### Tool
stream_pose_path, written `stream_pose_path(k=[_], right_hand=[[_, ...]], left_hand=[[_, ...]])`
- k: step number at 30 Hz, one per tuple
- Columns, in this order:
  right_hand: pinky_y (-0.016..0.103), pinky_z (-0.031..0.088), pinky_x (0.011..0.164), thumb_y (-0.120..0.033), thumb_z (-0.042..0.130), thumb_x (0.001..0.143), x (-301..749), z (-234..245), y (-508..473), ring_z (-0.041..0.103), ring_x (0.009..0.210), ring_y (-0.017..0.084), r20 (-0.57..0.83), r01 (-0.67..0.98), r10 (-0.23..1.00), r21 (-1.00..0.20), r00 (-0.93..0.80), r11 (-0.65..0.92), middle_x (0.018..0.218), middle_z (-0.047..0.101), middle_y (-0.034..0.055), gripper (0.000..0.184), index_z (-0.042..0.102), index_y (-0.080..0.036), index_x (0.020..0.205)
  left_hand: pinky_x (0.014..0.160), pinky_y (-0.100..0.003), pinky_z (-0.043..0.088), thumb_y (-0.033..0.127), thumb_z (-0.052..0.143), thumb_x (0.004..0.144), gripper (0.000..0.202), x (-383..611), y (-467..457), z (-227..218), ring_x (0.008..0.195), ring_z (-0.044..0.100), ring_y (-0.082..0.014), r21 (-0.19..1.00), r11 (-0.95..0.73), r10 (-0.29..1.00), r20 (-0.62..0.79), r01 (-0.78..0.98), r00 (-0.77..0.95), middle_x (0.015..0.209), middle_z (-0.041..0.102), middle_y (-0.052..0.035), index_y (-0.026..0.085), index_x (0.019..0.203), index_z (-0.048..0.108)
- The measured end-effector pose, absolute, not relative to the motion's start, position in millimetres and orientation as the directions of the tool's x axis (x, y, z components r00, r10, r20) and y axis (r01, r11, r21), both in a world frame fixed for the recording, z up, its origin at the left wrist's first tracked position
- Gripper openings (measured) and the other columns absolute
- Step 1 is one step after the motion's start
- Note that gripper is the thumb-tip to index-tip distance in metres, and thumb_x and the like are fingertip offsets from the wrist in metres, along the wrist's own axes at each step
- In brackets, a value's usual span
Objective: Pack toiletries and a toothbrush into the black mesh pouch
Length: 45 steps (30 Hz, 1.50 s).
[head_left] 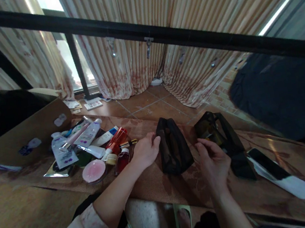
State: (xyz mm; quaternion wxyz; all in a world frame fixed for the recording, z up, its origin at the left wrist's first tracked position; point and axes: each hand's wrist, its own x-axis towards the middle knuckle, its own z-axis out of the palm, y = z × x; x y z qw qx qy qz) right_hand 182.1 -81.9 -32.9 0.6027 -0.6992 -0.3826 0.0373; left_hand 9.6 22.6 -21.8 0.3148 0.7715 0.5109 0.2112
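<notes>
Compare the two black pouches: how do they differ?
The left pouch is almost fully in view; the right hand partly hides the right pouch. The right pouch shows a yellowish patch inside; the left pouch shows only dark fabric. Both are black and sit on the cloth.

The pouch (181,148) looks like thin mesh cloth, the box (43,131) matt cardboard, the curtain (111,70) cloth.

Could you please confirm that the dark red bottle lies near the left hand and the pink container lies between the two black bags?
No: the pink container lies left of both black bags, not between them, as the head view shows. The dark red bottle does lie near the left hand.
</notes>
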Motion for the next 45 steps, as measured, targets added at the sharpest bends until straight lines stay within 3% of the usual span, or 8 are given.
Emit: stream_pose_path(k=[7, 10, 14, 21, 26, 30, 38, 45], right_hand=[[0.034, 0.054, 0.075, -0.053, 0.071, 0.076, 184, -41, -77, 0.067, 0.085, 0.021, 0.221, 0.363, 0.704, -0.930, 0.675, -0.057, 0.103, 0.071, 0.0119, 0.061, 0.064, -0.014, 0.123], [0.034, 0.054, 0.070, -0.051, 0.075, 0.072, 183, -47, -75, 0.067, 0.081, 0.021, 0.174, 0.377, 0.764, -0.921, 0.622, -0.097, 0.108, 0.069, 0.0137, 0.068, 0.061, -0.014, 0.126], [0.035, 0.055, 0.064, -0.047, 0.073, 0.073, 186, -54, -74, 0.066, 0.073, 0.021, 0.150, 0.420, 0.813, -0.899, 0.563, -0.126, 0.106, 0.070, 0.0159, 0.061, 0.063, -0.012, 0.122], [0.038, 0.057, 0.073, -0.033, 0.062, 0.077, 180, -51, -74, 0.069, 0.085, 0.024, 0.205, 0.413, 0.809, -0.909, 0.551, -0.051, 0.106, 0.072, 0.0149, 0.043, 0.066, -0.013, 0.114], [0.037, 0.057, 0.081, -0.023, 0.056, 0.075, 170, -47, -75, 0.070, 0.094, 0.023, 0.207, 0.298, 0.832, -0.953, 0.515, 0.053, 0.108, 0.073, 0.0118, 0.040, 0.064, -0.015, 0.113], [0.039, 0.055, 0.085, -0.026, 0.064, 0.073, 172, -54, -75, 0.070, 0.096, 0.024, 0.138, 0.320, 0.835, -0.946, 0.532, -0.048, 0.110, 0.073, 0.0112, 0.054, 0.058, -0.016, 0.126], [0.039, 0.053, 0.089, -0.038, 0.071, 0.073, 172, -53, -68, 0.070, 0.099, 0.025, 0.083, 0.324, 0.833, -0.938, 0.547, -0.119, 0.111, 0.074, 0.0111, 0.056, 0.061, -0.017, 0.124], [0.034, 0.055, 0.080, -0.031, 0.066, 0.075, 175, -51, -65, 0.071, 0.087, 0.022, 0.122, 0.318, 0.832, -0.945, 0.542, -0.069, 0.096, 0.077, 0.0083, 0.033, 0.070, -0.016, 0.104]], left_hand=[[0.083, -0.039, 0.050, 0.064, 0.027, 0.096, 0.070, 15, 3, -22, 0.105, 0.069, -0.0333, 0.741, -0.254, 0.906, -0.042, 0.621, 0.421, 0.110, 0.072, -0.0183, 0.013, 0.141, 0.045], [0.077, -0.039, 0.051, 0.075, 0.042, 0.084, 0.090, 20, -7, -22, 0.100, 0.070, -0.0371, 0.715, -0.286, 0.893, -0.044, 0.638, 0.449, 0.107, 0.072, -0.0189, 0.012, 0.149, 0.034], [0.074, -0.039, 0.051, 0.057, 0.056, 0.081, 0.087, 23, -10, -25, 0.093, 0.071, -0.0365, 0.667, -0.354, 0.878, -0.006, 0.656, 0.479, 0.101, 0.073, -0.0176, 0.010, 0.150, 0.029], [0.063, -0.031, 0.046, 0.021, 0.054, 0.074, 0.073, 20, -4, -21, 0.065, 0.064, -0.0218, 0.743, -0.333, 0.884, 0.031, 0.581, 0.467, 0.068, 0.065, -0.0002, 0.013, 0.145, 0.038], [0.056, -0.026, 0.039, 0.018, 0.055, 0.071, 0.076, 11, -2, -17, 0.056, 0.057, -0.0163, 0.812, -0.326, 0.866, 0.051, 0.484, 0.497, 0.060, 0.058, 0.0055, 0.016, 0.145, 0.039], [0.056, -0.025, 0.039, 0.018, 0.058, 0.072, 0.084, 4, 0, -13, 0.057, 0.058, -0.0159, 0.823, -0.296, 0.845, -0.011, 0.485, 0.535, 0.065, 0.062, 0.0046, 0.014, 0.151, 0.030], [0.060, -0.028, 0.041, 0.055, 0.062, 0.081, 0.087, 9, 14, -17, 0.063, 0.062, -0.0195, 0.711, -0.247, 0.944, 0.023, 0.658, 0.330, 0.067, 0.061, 0.0017, 0.012, 0.151, 0.031], [0.063, -0.028, 0.045, 0.026, 0.058, 0.081, 0.068, 12, 22, -24, 0.061, 0.063, -0.0192, 0.691, -0.284, 0.933, 0.040, 0.665, 0.357, 0.065, 0.063, 0.0016, 0.011, 0.145, 0.042]])
